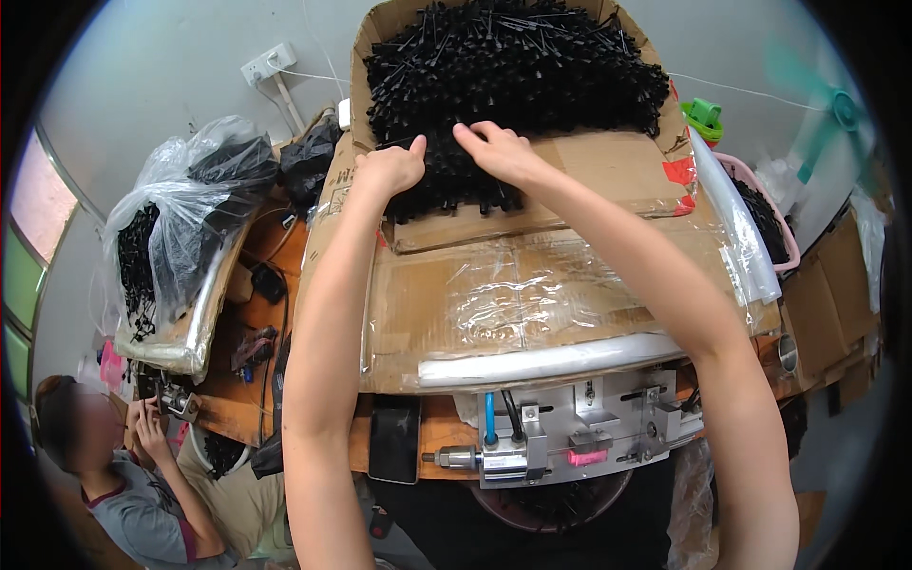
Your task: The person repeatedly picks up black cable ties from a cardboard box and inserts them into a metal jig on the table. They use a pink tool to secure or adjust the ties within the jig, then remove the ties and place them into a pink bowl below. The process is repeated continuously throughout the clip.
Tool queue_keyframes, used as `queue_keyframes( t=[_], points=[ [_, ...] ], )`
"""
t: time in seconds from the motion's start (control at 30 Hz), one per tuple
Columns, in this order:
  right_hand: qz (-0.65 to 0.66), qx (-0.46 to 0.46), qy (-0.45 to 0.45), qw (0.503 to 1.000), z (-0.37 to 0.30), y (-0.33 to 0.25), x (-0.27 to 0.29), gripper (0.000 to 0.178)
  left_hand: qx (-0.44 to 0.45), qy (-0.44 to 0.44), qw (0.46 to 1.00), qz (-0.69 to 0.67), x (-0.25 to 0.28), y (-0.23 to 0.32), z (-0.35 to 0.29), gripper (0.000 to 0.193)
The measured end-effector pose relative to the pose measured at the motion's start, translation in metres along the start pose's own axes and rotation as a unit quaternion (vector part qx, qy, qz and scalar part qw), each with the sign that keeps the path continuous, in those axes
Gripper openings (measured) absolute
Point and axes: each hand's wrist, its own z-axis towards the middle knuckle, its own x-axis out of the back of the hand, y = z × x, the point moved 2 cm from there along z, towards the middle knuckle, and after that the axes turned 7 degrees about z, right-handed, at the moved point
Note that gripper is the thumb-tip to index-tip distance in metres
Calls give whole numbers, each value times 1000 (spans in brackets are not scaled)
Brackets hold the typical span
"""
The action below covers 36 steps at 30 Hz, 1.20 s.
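A large heap of small black plastic parts with thin stems [513,71] fills a cardboard box [608,157] at the far side of the table. My left hand [391,169] rests at the heap's near left edge, its thumb stretched out and its other fingers partly hidden. To the right, my right hand [499,154] touches the heap with fingers extended and apart. Between both hands, a clump of the same parts spills over the cardboard's near flap. Neither hand visibly grips a single part.
Below my arms, a metal clamping fixture [589,432] with a pneumatic cylinder sits at the table's front edge, above a bowl [551,503] of black parts. A plastic-wrapped box [180,237] stands left. A seated co-worker [142,484] handles something at lower left. A pink basket [760,209] is right.
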Motion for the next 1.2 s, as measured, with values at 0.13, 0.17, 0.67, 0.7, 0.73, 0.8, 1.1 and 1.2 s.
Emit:
queue_keyframes(
  t=[0.13,0.17,0.67,0.7,0.73,0.8,1.1,1.2],
  points=[
    [-21,9,-6,1000,-3,-2,-3,63,22,-3,999,27,-4,1,-7,79],
    [-21,16,-13,1000,-4,-2,-1,62,32,-2,999,1,-5,-1,-5,80],
    [117,138,-22,983,-45,36,35,46,-35,38,984,-170,-25,51,-49,77],
    [115,145,-15,983,-55,41,45,45,-42,27,986,-162,-24,65,-56,76],
    [115,148,-11,982,-68,46,54,44,-74,26,986,-146,-23,78,-67,74],
    [109,146,5,983,-99,52,73,42,-94,51,980,-170,-27,106,-89,70],
    [109,141,61,982,-154,60,117,52,-125,80,961,-233,-10,101,-119,68],
    [-42,185,117,975,-179,55,143,36,-144,277,927,-207,1,83,-142,37]
  ],
)
